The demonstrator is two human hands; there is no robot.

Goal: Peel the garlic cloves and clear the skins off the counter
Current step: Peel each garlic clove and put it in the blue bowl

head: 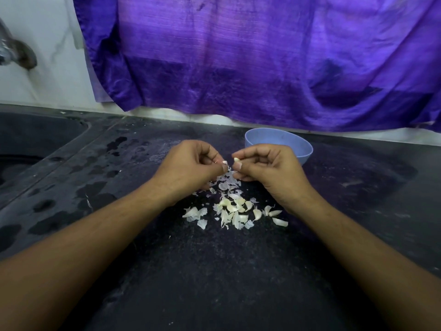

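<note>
My right hand (267,167) pinches a small garlic clove (236,159) between thumb and forefinger, just above the dark counter (214,271). A few centimetres to its left, my left hand (191,167) pinches a scrap of garlic skin (224,162) with curled fingers. Below the two hands lies a heap of papery skins (226,185). Nearer to me, several unpeeled cloves (235,209) lie mixed with more skins. A light blue bowl (303,145) stands just behind my right hand; its inside is mostly hidden.
A dark sink (31,144) is sunk into the counter at the far left, with a metal tap (14,52) above it. Water patches (95,168) darken the counter beside the sink. A purple cloth (262,56) hangs on the wall behind the bowl.
</note>
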